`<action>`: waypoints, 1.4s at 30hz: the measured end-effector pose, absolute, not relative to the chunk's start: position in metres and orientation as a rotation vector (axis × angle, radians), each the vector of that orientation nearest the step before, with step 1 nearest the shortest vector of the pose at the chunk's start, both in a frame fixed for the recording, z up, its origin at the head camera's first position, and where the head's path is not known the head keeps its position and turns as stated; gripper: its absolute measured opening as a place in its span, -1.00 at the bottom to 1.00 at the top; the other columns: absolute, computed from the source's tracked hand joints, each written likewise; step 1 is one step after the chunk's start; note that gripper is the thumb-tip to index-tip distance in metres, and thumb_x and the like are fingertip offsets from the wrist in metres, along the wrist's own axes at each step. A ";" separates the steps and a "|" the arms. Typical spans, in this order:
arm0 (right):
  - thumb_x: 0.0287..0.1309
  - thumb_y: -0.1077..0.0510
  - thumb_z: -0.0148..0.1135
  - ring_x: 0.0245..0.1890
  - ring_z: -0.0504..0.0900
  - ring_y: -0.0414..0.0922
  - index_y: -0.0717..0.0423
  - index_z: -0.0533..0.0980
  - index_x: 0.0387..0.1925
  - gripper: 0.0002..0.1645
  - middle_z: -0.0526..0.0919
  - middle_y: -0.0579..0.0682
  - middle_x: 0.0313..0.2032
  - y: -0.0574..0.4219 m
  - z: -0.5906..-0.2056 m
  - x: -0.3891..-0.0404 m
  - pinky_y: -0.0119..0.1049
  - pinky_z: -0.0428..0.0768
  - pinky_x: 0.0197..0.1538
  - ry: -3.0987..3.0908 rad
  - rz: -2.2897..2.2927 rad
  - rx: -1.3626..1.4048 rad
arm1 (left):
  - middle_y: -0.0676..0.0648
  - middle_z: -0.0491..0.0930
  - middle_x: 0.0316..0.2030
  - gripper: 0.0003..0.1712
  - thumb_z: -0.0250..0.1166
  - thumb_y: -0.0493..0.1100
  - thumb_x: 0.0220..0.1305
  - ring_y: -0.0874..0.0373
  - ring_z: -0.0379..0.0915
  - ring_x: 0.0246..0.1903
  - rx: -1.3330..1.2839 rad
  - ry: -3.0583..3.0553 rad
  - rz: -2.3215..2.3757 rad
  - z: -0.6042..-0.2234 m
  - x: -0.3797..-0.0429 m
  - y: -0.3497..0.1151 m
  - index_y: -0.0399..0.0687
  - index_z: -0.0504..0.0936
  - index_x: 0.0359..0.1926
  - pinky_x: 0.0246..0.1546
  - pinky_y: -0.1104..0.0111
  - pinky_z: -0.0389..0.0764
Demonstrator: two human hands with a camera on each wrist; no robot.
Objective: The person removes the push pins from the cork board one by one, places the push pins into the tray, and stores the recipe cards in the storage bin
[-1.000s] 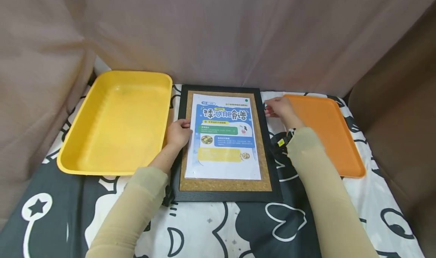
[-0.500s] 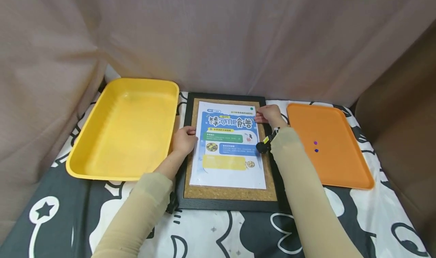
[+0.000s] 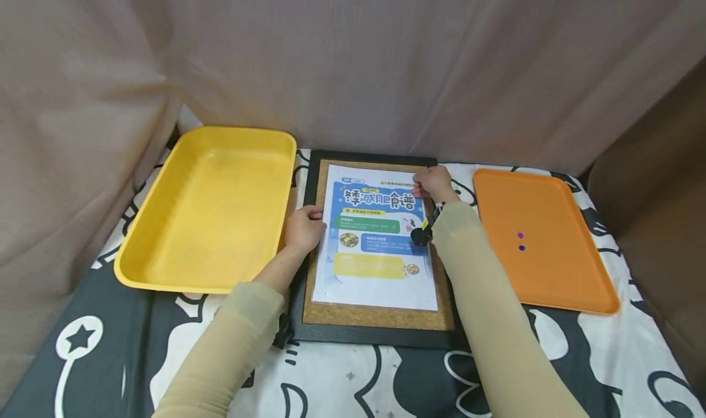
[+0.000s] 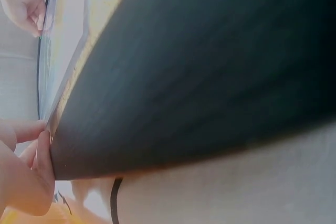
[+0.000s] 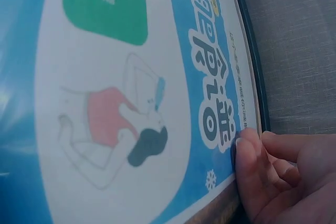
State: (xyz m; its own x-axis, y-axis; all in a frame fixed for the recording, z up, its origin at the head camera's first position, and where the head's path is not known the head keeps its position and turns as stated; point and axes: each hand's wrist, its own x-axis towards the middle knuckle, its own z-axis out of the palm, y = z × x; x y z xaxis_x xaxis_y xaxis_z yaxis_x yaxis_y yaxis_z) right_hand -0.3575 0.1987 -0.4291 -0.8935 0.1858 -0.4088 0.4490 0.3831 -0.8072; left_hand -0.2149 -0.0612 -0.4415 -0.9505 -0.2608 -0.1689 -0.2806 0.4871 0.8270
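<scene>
A laminated poster point(image 3: 380, 289) with blue, green and yellow blocks lies on a cork board point(image 3: 364, 315) in a black frame point(image 3: 380, 335). My left hand point(image 3: 305, 228) holds the poster's left edge between thumb and finger, the hand lying over the frame's left side; in the left wrist view the fingertips point(image 4: 44, 153) meet at that edge. My right hand point(image 3: 434, 184) is at the poster's upper right corner, thumb and fingers brought together around a small green pushpin point(image 4: 39, 36). In the right wrist view those fingers point(image 5: 249, 161) hide the pin.
A deep yellow tray point(image 3: 124, 265) stands left of the board. On the right lies a flat orange tray point(image 3: 551, 283) with a purple pushpin point(image 3: 520, 235) and a blue pushpin point(image 3: 521, 247) on it. A grey-brown curtain point(image 3: 353, 62) hangs behind the patterned tablecloth point(image 3: 325, 375).
My right hand has come left from beside the frame to the poster's upper right corner, covering the green pushpin. My left hand stays at the left edge. The head view has shifted slightly.
</scene>
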 end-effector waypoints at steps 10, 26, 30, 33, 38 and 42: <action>0.27 0.22 0.00 -0.75 0.47 -0.31 0.36 0.38 0.05 -0.63 0.45 -0.01 -0.53 0.200 -0.420 -0.351 -0.50 0.56 -0.57 2.534 -1.276 0.615 | -0.17 0.62 -0.14 -0.63 0.19 -0.36 0.15 0.02 0.53 -0.14 -0.459 2.691 1.515 -0.438 -0.214 -0.054 -0.22 0.57 0.03 -0.12 0.29 0.58; 0.30 0.21 -0.02 -0.70 0.48 -0.26 0.34 0.41 -0.01 -0.68 0.46 0.04 -0.46 0.198 -0.416 -0.350 -0.49 0.55 -0.55 2.555 -1.103 0.598 | -0.15 0.60 -0.13 -0.63 0.18 -0.34 0.17 0.04 0.51 -0.14 -0.452 2.686 1.475 -0.435 -0.212 -0.054 -0.19 0.56 0.04 -0.10 0.30 0.58; 0.32 0.18 -0.03 -0.66 0.49 -0.28 0.31 0.38 0.08 -0.63 0.46 0.04 -0.39 0.201 -0.418 -0.349 -0.51 0.55 -0.52 2.532 -1.137 0.607 | -0.15 0.60 -0.13 -0.63 0.17 -0.34 0.18 0.03 0.51 -0.13 -0.455 2.677 1.476 -0.435 -0.211 -0.053 -0.19 0.56 0.05 -0.10 0.30 0.58; 0.32 0.18 -0.03 -0.65 0.49 -0.30 0.32 0.38 0.08 -0.62 0.48 -0.01 -0.44 0.205 -0.420 -0.348 -0.52 0.55 -0.51 2.515 -1.180 0.586 | -0.15 0.60 -0.13 -0.63 0.17 -0.34 0.19 0.03 0.51 -0.13 -0.458 2.669 1.475 -0.434 -0.211 -0.053 -0.19 0.56 0.04 -0.10 0.30 0.58; 0.33 0.16 -0.03 -0.59 0.49 -0.29 0.32 0.42 0.05 -0.63 0.49 -0.09 -0.54 0.210 -0.422 -0.348 -0.54 0.55 -0.48 2.484 -1.204 0.493 | -0.15 0.60 -0.13 -0.64 0.17 -0.33 0.19 0.04 0.51 -0.14 -0.459 2.677 1.469 -0.433 -0.212 -0.053 -0.18 0.56 0.04 -0.11 0.30 0.58; 0.34 0.12 -0.03 -0.51 0.50 -0.26 0.29 0.42 0.07 -0.61 0.51 -0.05 -0.43 0.211 -0.420 -0.346 -0.55 0.55 -0.43 2.469 -1.193 0.464 | -0.15 0.60 -0.12 -0.63 0.16 -0.33 0.20 0.04 0.51 -0.13 -0.450 2.676 1.466 -0.433 -0.213 -0.053 -0.18 0.56 0.06 -0.11 0.30 0.58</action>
